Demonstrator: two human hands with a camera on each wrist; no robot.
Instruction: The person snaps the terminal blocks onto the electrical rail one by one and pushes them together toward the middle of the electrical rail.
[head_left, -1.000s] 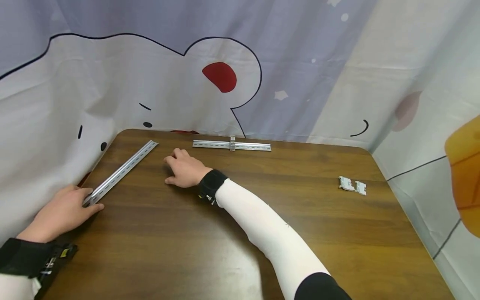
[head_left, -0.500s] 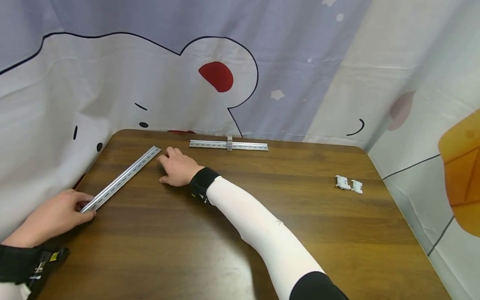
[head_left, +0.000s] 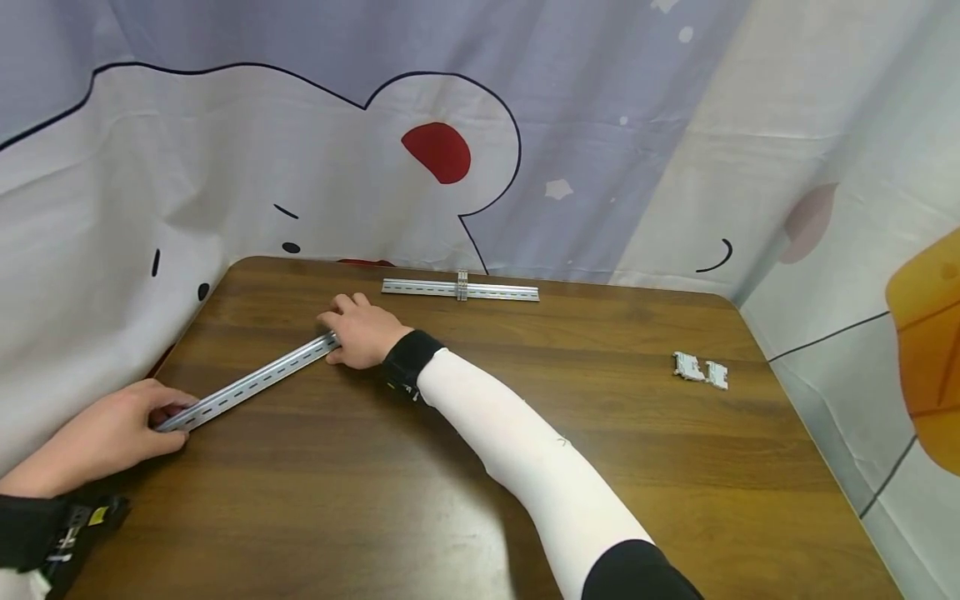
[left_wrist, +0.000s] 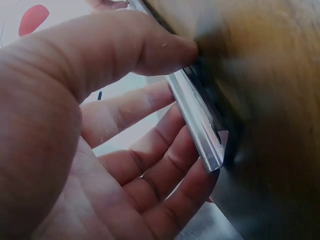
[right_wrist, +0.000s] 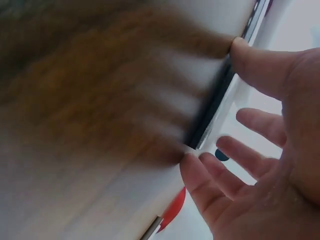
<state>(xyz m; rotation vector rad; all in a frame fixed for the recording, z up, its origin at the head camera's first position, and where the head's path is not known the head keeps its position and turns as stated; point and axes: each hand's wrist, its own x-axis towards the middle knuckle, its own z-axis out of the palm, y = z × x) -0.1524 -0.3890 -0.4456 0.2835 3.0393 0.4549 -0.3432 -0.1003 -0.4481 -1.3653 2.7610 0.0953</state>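
Observation:
A slotted silver DIN rail (head_left: 258, 385) slants across the left part of the wooden table. My left hand (head_left: 112, 429) grips its near end, thumb on one side and fingers along the other, as the left wrist view shows. At the far end of that rail is my right hand (head_left: 365, 333), its thumb and fingers spread around the end. In the right wrist view the right thumb (right_wrist: 260, 67) lies at the rail's edge and the fingertips are near its tip.
Along the table's back edge lies a second DIN rail (head_left: 502, 292) with a small clear-grey piece (head_left: 462, 286) across its middle. Two small whitish terminal-block-like pieces (head_left: 688, 367) lie at the right. A printed curtain (head_left: 585, 150) hangs behind the wooden table (head_left: 360, 492).
The held rail's far end has swung right and nearer, up to my right hand. My left hand has shifted slightly left and nearer with its end; my right hand has hardly moved.

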